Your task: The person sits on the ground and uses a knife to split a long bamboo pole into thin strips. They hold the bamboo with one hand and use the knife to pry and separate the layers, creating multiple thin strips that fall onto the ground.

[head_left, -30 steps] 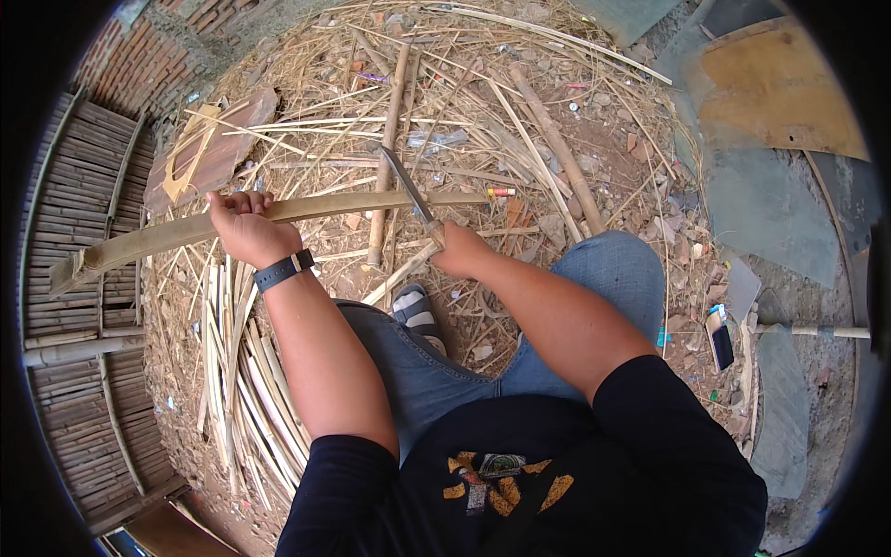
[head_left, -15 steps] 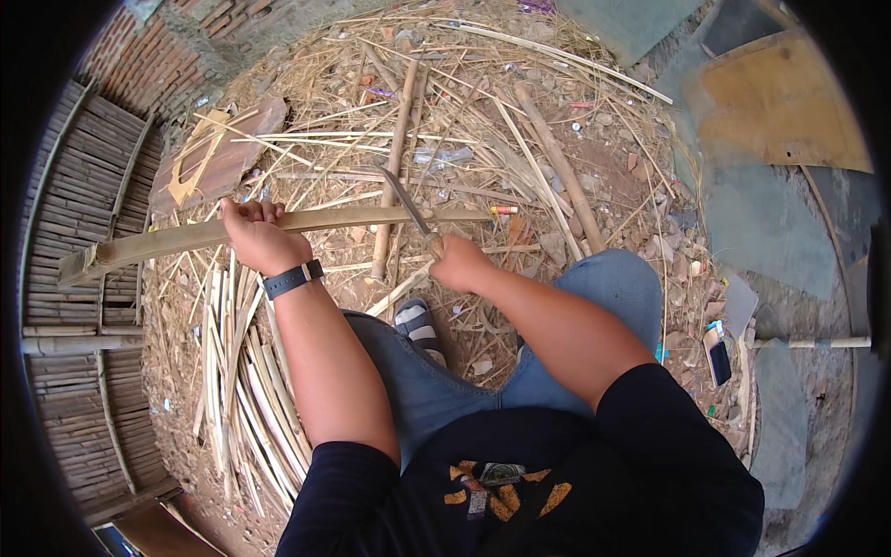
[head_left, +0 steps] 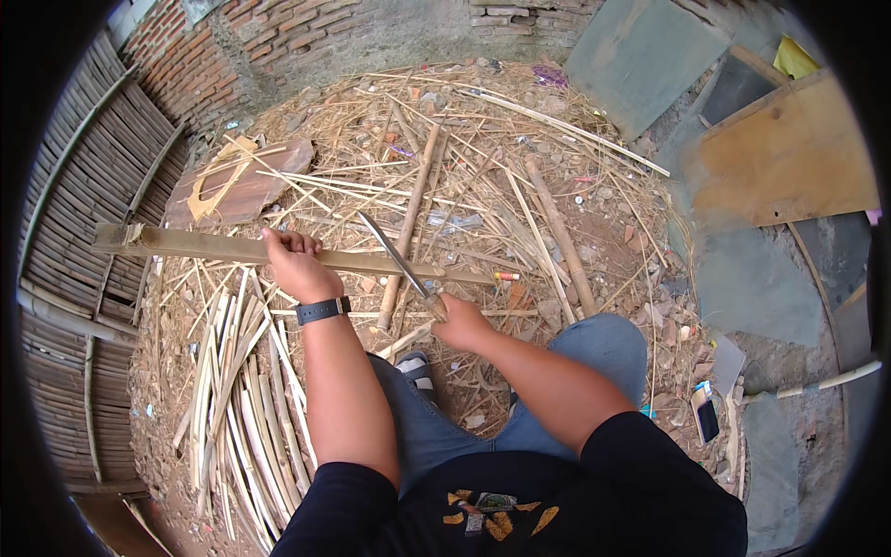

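My left hand point(head_left: 303, 267), with a dark watch on its wrist, is closed around a long split bamboo piece point(head_left: 200, 245) that reaches out to the left. Its narrower right end passes in front of me, close to the ground litter. In my right hand point(head_left: 462, 324) is a machete point(head_left: 383, 245), gripped by its wooden handle. The long blade slants up and to the left across the bamboo, overlapping it right of my left hand; whether the edge touches it I cannot tell.
Thin bamboo strips point(head_left: 243, 408) lie piled at left. Two bamboo poles point(head_left: 413, 218) rest on the littered ground. A bamboo-slat wall point(head_left: 70, 241) stands left, a brick wall point(head_left: 269, 46) behind. Grey sheets point(head_left: 640, 70) lean at right; a phone point(head_left: 706, 420) lies near my right knee.
My view has tilted up, showing more of the back wall. The bamboo's left end has risen, so the piece now slopes down to the right. Both hands keep their holds.
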{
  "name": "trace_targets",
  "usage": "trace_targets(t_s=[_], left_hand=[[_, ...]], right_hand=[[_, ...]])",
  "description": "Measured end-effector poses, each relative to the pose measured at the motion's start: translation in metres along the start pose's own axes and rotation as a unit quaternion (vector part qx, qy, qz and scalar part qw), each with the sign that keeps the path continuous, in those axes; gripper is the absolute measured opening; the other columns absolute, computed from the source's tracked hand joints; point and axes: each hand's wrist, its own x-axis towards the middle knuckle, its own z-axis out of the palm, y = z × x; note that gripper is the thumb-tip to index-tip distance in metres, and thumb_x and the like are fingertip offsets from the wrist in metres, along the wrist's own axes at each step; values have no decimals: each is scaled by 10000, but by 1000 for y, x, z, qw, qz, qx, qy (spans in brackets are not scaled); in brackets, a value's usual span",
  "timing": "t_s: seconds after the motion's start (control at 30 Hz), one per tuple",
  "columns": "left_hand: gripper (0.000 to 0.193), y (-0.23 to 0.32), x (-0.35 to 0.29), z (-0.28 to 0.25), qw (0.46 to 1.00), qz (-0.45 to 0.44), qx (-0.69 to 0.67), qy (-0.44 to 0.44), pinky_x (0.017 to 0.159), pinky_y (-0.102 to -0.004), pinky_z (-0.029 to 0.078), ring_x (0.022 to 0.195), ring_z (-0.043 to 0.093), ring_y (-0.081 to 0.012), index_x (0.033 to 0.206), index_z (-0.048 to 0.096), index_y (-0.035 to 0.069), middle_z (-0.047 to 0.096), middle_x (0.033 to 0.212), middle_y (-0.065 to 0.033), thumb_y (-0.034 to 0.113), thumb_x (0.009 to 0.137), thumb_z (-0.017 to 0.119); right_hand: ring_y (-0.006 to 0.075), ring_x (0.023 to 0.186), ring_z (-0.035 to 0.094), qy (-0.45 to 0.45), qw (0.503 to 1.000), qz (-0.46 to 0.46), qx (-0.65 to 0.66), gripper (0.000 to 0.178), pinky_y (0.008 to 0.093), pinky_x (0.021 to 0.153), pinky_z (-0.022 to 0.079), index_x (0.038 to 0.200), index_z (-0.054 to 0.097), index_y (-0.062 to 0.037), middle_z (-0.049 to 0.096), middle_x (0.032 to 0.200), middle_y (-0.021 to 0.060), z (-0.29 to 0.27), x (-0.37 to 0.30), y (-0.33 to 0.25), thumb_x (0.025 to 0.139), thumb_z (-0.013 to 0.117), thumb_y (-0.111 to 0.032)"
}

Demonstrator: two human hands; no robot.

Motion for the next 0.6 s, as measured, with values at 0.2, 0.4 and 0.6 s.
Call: trace_targets(t_s=[0.2, 0.4, 0.6], left_hand=[[345, -4, 10, -8, 1000, -11, -6, 6, 518, -259, 289, 539, 294, -96, 760, 411, 148, 323, 622, 31, 364, 1018, 482], [347, -4, 6, -4, 1000, 7, 8, -5, 520, -261, 281, 540, 291, -97, 755, 407, 147, 323, 626, 32, 364, 1013, 487], [334, -2, 8, -6, 1000, -9, -1, 7, 511, -257, 276, 532, 281, -95, 762, 399, 160, 310, 617, 39, 368, 994, 517]], right_hand=[[407, 960, 645, 49, 999, 14, -16, 465, 451, 829, 511, 1165, 567, -16, 659, 989, 262, 22, 35, 51, 753, 659, -211], [401, 993, 641, 17, 1000, -22, -4, 472, 441, 860, 509, 1182, 567, 3, 659, 1030, 263, 13, 8, 12, 762, 651, -196], [408, 1049, 620, 15, 999, 30, -20, 474, 445, 902, 498, 1200, 548, 12, 644, 1070, 277, 14, 27, 40, 772, 642, -170]])
